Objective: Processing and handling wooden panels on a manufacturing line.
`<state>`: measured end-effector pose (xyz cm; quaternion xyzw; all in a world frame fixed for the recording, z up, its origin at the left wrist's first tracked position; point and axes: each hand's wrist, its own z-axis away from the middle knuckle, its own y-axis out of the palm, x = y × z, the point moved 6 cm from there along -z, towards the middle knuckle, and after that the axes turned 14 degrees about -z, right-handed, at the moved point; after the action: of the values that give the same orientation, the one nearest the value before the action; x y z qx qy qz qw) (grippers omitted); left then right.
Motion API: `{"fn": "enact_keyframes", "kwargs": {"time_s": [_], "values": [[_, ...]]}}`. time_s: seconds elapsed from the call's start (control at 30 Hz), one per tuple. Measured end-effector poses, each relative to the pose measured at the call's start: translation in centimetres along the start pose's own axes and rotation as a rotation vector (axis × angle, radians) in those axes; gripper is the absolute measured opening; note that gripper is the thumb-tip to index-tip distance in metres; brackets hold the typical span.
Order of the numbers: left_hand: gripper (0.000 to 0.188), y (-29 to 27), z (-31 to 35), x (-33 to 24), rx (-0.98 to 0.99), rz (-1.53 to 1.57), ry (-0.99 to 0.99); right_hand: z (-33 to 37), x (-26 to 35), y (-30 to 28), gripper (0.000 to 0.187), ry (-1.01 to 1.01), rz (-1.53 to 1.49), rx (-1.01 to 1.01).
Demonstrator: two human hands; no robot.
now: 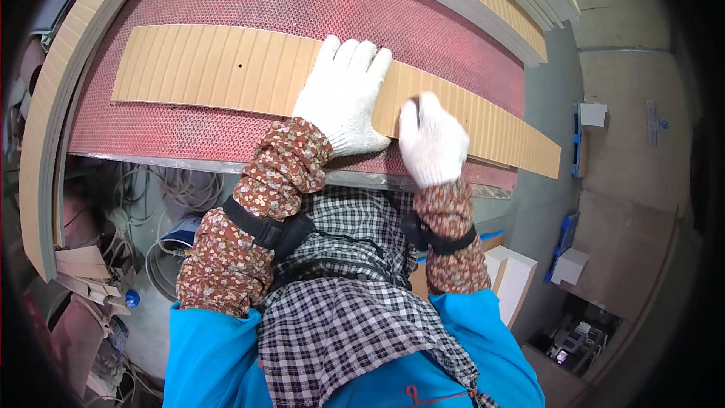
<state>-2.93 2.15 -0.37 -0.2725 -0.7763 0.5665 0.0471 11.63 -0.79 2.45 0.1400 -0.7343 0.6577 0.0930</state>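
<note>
A long tan board (200, 68) with evenly spaced grooves and a small dark hole lies across a red, finely patterned work surface (181, 132). My left hand (341, 98), in a white knit glove, rests flat on the board's middle, its fingers stretched out. Just to the right, my gloved right hand (436, 145) is closed over the board's near edge, thumb and fingers drawn together. Whatever the right fingers hold, if anything, is hidden and slightly blurred.
Stacks of similar grooved boards stand along the left side (45, 151) and the far right (498, 19) of the work surface. Below on the left are coiled cables (189, 185) and a bucket (170, 253). White boxes (515, 279) stand low at right.
</note>
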Motion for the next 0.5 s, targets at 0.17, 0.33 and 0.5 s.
{"fn": "enact_keyframes", "kwargs": {"time_s": [0.17, 0.33, 0.5], "values": [[0.103, -0.1, -0.1, -0.1, -0.018, 0.023, 0.003, 5.4, 0.2, -0.8, 0.020, 0.015, -0.110, 0.016], [0.104, -0.1, -0.1, 0.0, 0.027, -0.018, 0.009, 6.7, 0.7, -0.4, 0.020, 0.062, -0.189, -0.011], [0.106, -0.2, 0.0, -0.1, -0.016, 0.004, 0.018, 5.4, 1.2, -0.7, 0.017, -0.018, -0.200, -0.077]]}}
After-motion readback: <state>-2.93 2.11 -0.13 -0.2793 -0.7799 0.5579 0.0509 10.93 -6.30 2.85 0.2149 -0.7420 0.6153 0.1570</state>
